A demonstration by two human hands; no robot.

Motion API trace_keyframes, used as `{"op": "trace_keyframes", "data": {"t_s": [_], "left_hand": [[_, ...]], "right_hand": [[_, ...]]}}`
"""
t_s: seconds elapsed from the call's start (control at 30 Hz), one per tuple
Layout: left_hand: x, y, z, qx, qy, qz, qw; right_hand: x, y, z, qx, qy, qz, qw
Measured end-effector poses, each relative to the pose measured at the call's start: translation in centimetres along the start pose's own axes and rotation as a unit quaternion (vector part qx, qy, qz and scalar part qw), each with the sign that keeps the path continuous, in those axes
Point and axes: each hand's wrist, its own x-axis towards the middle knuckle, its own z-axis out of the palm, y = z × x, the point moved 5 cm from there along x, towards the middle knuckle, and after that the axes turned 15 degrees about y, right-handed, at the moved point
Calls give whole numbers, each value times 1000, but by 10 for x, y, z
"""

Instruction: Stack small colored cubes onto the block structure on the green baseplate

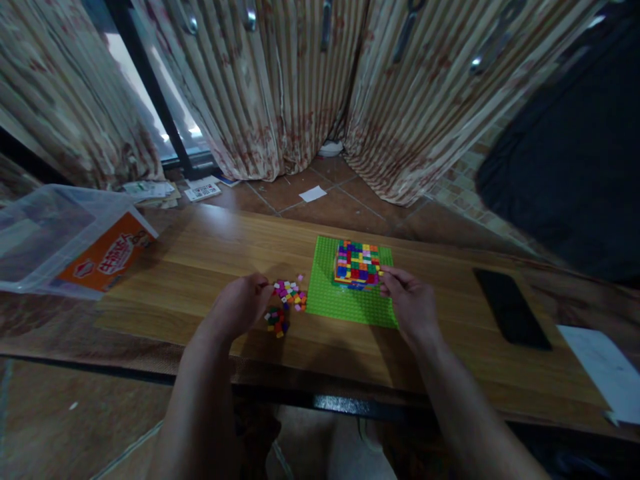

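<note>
A multicoloured block of toy building bricks (pixel 357 261) stands on a green baseplate (pixel 324 293) in the middle of the table. My right hand (pixel 413 303) is at the block's right side, thumb and forefinger pinched on a small yellow brick (pixel 381 272) at its edge; whether that brick is attached cannot be told. My left hand (pixel 243 303) hovers by a loose pile of pink, white and orange bricks (pixel 290 293), left of the baseplate. Its fingers are curled together, and what they hold is hidden. Nearer to me lies a smaller pile of darker bricks (pixel 277 321).
A clear plastic box (pixel 55 207) with an orange label stands at the table's left end. Toward the right lie a black phone-like slab (pixel 513 308) and a white paper (pixel 603 370). Curtains (pixel 285 93) hang beyond the wooden table (pixel 200 253).
</note>
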Motion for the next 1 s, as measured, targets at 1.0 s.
{"op": "trace_keyframes", "data": {"t_s": [1.0], "left_hand": [[0,-3,2,-1,3,-22,1000]], "right_hand": [[-5,9,10,101,-18,225,969]]}}
